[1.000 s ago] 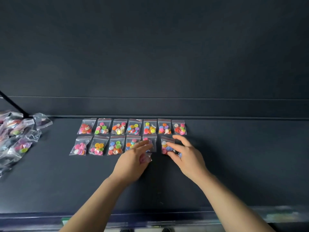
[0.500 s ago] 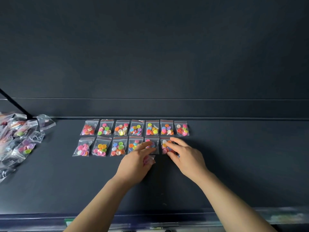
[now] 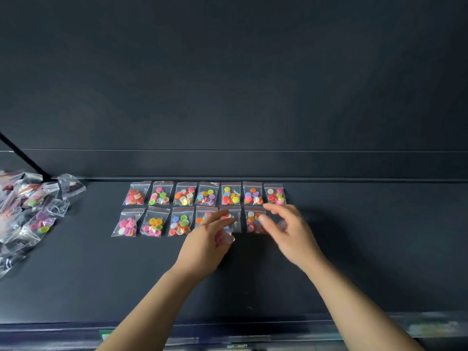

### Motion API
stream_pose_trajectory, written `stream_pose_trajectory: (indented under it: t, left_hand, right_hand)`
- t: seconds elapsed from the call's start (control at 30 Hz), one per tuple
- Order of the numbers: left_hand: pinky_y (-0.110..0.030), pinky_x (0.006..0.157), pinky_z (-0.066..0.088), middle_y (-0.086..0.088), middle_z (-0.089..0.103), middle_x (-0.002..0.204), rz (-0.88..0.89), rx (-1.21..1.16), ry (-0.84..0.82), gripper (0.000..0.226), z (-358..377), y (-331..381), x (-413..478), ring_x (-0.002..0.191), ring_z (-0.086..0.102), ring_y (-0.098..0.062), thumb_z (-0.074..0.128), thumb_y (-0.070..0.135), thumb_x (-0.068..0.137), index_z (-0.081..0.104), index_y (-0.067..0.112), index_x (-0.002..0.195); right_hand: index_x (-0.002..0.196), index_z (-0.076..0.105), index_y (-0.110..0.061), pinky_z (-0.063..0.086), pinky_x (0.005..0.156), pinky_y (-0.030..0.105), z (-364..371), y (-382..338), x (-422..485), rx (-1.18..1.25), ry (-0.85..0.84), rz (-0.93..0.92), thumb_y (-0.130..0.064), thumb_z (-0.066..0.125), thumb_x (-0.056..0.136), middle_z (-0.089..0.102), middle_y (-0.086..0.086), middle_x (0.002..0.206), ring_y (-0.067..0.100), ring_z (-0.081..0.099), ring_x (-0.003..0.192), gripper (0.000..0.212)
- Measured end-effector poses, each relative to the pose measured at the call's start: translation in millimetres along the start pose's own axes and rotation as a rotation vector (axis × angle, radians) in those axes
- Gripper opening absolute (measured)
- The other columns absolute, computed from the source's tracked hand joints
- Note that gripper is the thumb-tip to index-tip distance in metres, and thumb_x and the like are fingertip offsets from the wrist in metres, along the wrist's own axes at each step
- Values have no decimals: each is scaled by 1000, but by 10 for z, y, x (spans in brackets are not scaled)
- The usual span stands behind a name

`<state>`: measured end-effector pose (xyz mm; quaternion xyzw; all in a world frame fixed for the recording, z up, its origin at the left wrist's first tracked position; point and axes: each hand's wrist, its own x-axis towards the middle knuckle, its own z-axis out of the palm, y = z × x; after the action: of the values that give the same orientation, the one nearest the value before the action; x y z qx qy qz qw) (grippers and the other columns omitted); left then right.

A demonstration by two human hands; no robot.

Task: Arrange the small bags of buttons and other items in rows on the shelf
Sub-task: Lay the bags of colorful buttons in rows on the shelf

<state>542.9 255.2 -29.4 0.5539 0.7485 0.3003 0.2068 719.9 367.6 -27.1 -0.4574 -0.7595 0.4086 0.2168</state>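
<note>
Thirteen small clear zip bags lie flat on the shelf (image 3: pixel 354 249): back row (image 3: pixel 207 193) of seven, front row (image 3: pixel 155 221) of six, edges nearly touching. Thin glossy plastic, red seal strips, flat round buttons in mixed colours. Left hand (image 3: pixel 205 247): grip closed on a pink-button bag (image 3: pixel 225 238) tucked under the palm, forefinger stretched over the fifth front bag. Right hand (image 3: pixel 291 231) blurred beside the sixth; grip state can't tell. Crinkled pile (image 3: pixel 30 211) of unsorted bags far left. Shelf matte dark grey, smooth; matching back wall (image 3: pixel 228 72); thin black rod (image 3: pixel 22 158) slanting at left.
</note>
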Motion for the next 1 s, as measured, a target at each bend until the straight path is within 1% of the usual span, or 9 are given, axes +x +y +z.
stream_pose_trajectory:
  t: [0.1,0.13,0.2,0.3,0.4,0.5,0.67,0.83,1.0]
  left_hand:
    - [-14,53,43,7,65,80,-178,-387,67,14,-56,243,32,50,50,0,74,22,81,70,22,95]
    - [-19,49,43,6,64,67,-248,-549,30,15,-75,340,50,47,48,-2,76,23,79,70,17,90]
    - [-24,47,43,3,64,62,-278,-727,-66,24,-34,537,101,48,48,-10,79,24,75,69,7,89]
    - [-23,46,41,-3,62,63,-237,-784,-148,33,27,680,144,46,46,-10,79,27,75,67,0,90]
    - [-22,46,39,3,56,54,-265,-840,-183,20,50,710,161,44,44,-9,74,24,80,65,6,80]
    - [-21,47,36,7,57,53,-286,-910,-212,13,75,730,187,47,42,-7,72,18,82,64,13,73]
    - [-22,47,38,2,59,59,-302,-943,-137,15,138,814,216,46,45,-8,74,18,80,60,13,79]
    - [-23,47,39,7,59,53,-293,-834,-164,20,211,852,168,45,46,-9,76,25,78,64,9,81]
    - [-23,46,40,5,61,56,-332,-809,-146,15,272,844,164,45,46,-9,76,20,80,63,11,79]
  right_hand:
    - [106,66,-9,42,64,25,-172,-141,8,720,-33,265,-21,43,100,61,-2,91,13,51,70,27]
    - [103,66,-4,43,64,28,-220,-160,7,835,-54,273,-13,42,99,62,2,86,16,53,71,26]
    - [100,66,-3,50,70,32,-326,-143,-22,912,-100,248,-6,49,96,67,10,91,21,64,81,18]
    - [96,66,-5,54,79,37,-327,-160,-61,926,-153,231,-7,59,90,69,17,97,25,67,89,9]
    - [93,66,-4,55,80,35,-342,-163,-99,854,-125,188,-4,58,90,71,9,84,20,66,82,9]
    - [90,67,-6,57,81,34,-435,-103,-127,758,-116,174,-3,58,91,71,6,82,19,65,81,10]
    - [94,67,-6,56,72,31,-522,-51,-159,690,-213,183,-23,61,91,71,9,86,21,66,80,18]
    - [82,69,-12,55,66,28,-527,-10,-112,625,-89,160,-13,66,88,72,4,79,16,67,74,6]
    - [86,70,-15,59,71,34,-444,126,-60,543,-12,227,-23,69,87,73,7,86,19,71,83,8]
